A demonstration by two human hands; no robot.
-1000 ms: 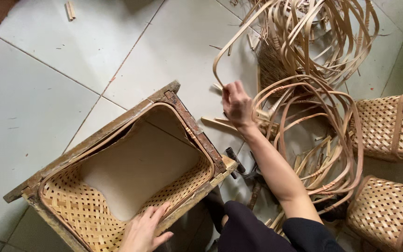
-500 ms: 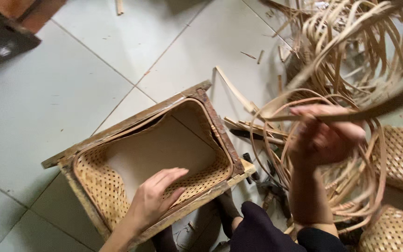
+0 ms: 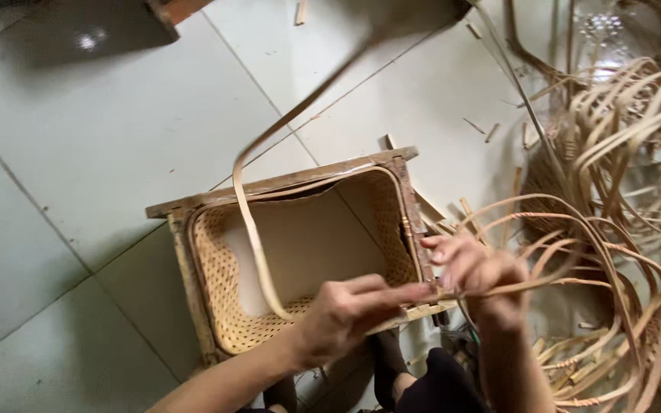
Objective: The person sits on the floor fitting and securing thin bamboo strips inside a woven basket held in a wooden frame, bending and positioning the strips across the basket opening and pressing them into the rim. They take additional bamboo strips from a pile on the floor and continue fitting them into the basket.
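Left hand (image 3: 346, 310) has its fingers (image 3: 392, 294) pinched together on a long cane strip (image 3: 250, 222), right at the near rim of the woven basket (image 3: 216, 268). Just beside them, the right hand (image 3: 476, 275) closes its fingers (image 3: 453, 256) around the same strip where it runs off sideways. From the left fingers the strip dips into the basket, curls up along its inner wall, then sweeps high away, blurred at its far end. The basket lies just beyond both hands on the tiled floor (image 3: 78, 168), framed in wood (image 3: 284, 182), weave lining its sides. Out past the right fingers, a tangle of cane loops (image 3: 621, 160) sprawls, with short offcuts (image 3: 491, 131) scattered on the tiles nearby.
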